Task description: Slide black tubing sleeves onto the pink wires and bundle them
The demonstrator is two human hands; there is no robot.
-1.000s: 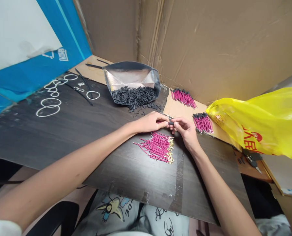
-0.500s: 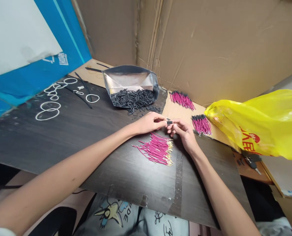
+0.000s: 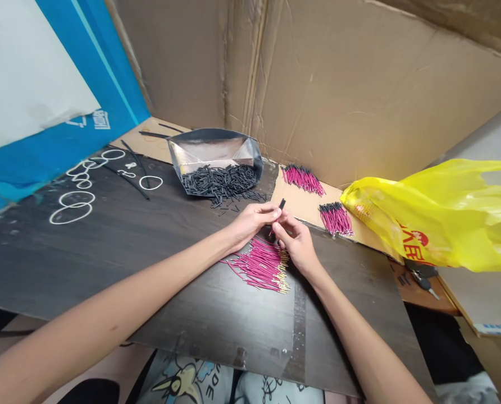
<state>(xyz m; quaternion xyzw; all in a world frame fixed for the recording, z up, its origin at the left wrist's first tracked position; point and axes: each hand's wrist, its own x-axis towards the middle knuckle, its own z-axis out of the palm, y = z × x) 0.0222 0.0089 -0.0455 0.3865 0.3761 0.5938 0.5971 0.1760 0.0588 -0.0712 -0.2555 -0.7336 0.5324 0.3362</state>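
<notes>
Pinching a short black tube between thumb and fingers, the left hand sits near the middle of the frame, the tube's end poking up past the fingertips. Just to its right, the right hand comes in with thumb and fingers curled close against the left fingers. A bit of pink wire shows between the two hands, below the tube; whether the right fingers are clamped on it cannot be told.

Right below the hands, a pile of pink wires lies on the dark table, its gold ends turned toward the right of the frame. In the upper middle, a pouch with a silvery inside lies with its mouth facing the person, and loose black tubes fill its lower part and spill out onto the table. To the right of the hands, two bundles of pink wires with black ends rest on a flat piece of cardboard: an upper bundle and a lower bundle. A yellow plastic bag with red print fills the right side, with keys just below it. White rings are scattered at the left of the frame.
</notes>
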